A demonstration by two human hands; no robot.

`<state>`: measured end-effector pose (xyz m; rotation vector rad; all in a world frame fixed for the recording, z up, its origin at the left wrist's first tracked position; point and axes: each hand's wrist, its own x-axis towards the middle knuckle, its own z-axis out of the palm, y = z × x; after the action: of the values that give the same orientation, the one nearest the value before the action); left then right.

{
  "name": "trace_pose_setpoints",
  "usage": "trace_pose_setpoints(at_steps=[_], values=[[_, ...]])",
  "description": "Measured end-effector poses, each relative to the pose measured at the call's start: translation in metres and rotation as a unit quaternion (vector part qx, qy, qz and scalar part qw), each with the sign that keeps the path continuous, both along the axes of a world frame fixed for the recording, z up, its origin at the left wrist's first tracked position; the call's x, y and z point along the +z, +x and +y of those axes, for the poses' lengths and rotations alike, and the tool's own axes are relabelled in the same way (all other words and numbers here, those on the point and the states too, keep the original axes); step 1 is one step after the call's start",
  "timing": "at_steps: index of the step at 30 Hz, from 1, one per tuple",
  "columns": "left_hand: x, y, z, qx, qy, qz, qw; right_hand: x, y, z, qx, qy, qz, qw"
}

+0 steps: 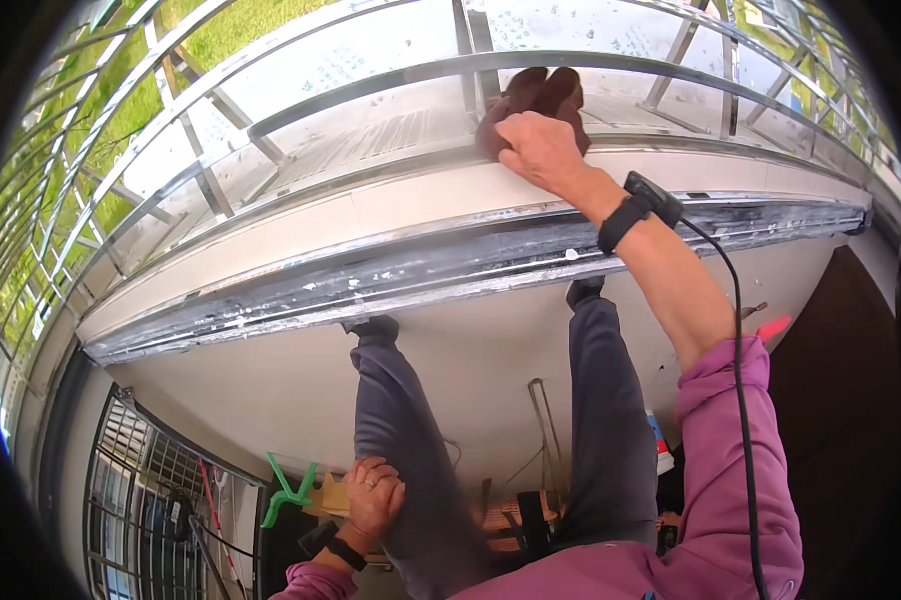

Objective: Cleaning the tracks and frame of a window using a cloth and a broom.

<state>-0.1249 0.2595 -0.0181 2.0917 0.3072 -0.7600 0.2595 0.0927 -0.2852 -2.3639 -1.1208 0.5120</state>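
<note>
My right hand [544, 150] is closed on a dark reddish-brown cloth [563, 94], which bunches up beyond my knuckles. The cloth lies against the glass pane [390, 135] behind a horizontal metal rail [413, 73], or at its lower edge; which of the two I cannot tell. Below it runs a pale tiled sill [420, 191]. Resting on my left thigh in dark trousers is my left hand [375, 491], fingers curled, a ring on one finger, with no object visible in it.
A grey, paint-spotted window track [285, 289] crosses under the sill, where my feet stand. Metal bars [139, 124] surround the left side. Lower down are a green plastic object [289, 491], a bent metal rod [546, 420] and a dark brown panel [833, 390]. A black cable [737, 375] trails from my right wrist.
</note>
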Motion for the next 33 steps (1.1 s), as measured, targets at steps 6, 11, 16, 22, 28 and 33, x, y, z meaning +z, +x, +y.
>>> trace_pose_setpoints(at_steps=[6,11,16,22,28,33], values=[[0.003,-0.022,0.020,0.092,-0.012,-0.026,0.995,-0.007,-0.011,0.073,0.103,-0.141,0.071,0.982],[0.000,-0.032,0.020,0.119,-0.038,-0.061,0.990,0.014,0.048,0.014,0.190,-0.363,0.036,0.912],[-0.004,-0.044,0.017,0.153,-0.026,-0.045,0.987,0.021,0.038,0.033,0.147,-0.379,0.044,0.912],[-0.001,-0.042,0.015,0.137,-0.032,-0.049,0.989,0.013,0.032,0.069,0.204,-0.396,0.104,0.889],[-0.006,-0.045,0.010,0.161,-0.038,-0.069,0.984,0.003,0.059,0.030,0.177,-0.551,0.124,0.806],[-0.003,-0.049,0.008,0.193,-0.046,-0.063,0.978,0.017,0.056,0.014,0.097,-0.434,0.118,0.888]])
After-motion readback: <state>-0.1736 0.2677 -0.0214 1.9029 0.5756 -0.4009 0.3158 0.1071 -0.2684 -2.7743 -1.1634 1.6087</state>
